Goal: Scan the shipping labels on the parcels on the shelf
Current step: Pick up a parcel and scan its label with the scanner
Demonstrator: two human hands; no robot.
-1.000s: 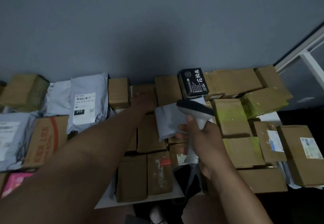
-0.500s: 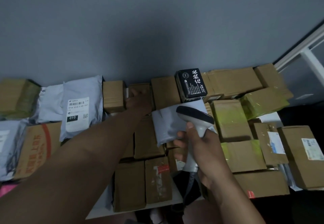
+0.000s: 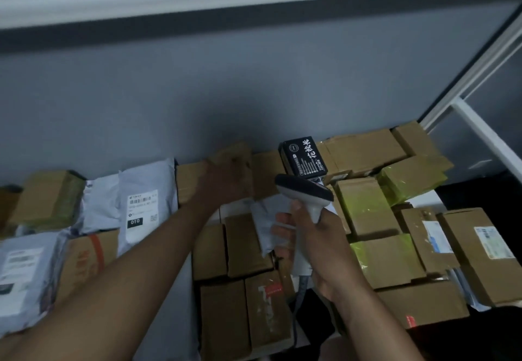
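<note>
Two hands are at work over the parcel shelf (image 3: 180, 290). Our right hand (image 3: 319, 250) is wrapped around the grip of a white handheld barcode scanner (image 3: 306, 199), fingers curled round the handle, with the dark-faced scanner head above the fist and pointing away from us toward the back row. Our left hand (image 3: 223, 185) reaches forward to a small brown cardboard box (image 3: 237, 163) standing against the grey wall (image 3: 254, 86); motion blur hides the fingers there, so we cannot tell whether they hold the box or only touch it. Just left of the scanner grip, a crumpled grey poly mailer (image 3: 265, 219) lies on the brown boxes between the two hands. Directly beyond the scanner head stands a black box with white characters (image 3: 303, 157), tilted. To the right of the scanner grip lie cartons wrapped in yellow-green tape (image 3: 364, 205), and further right a brown carton with a white shipping label (image 3: 493, 242) facing up. To the left of the left forearm, a grey mailer bag (image 3: 147, 199) leans upright, its label bearing a barcode and a black patch marked 010 (image 3: 134, 221). Nearer us on that side sits a carton with red print (image 3: 90, 253), and beside it another grey mailer (image 3: 25, 273) with a label. A white shelf frame (image 3: 480, 134) rises at the far right.
</note>
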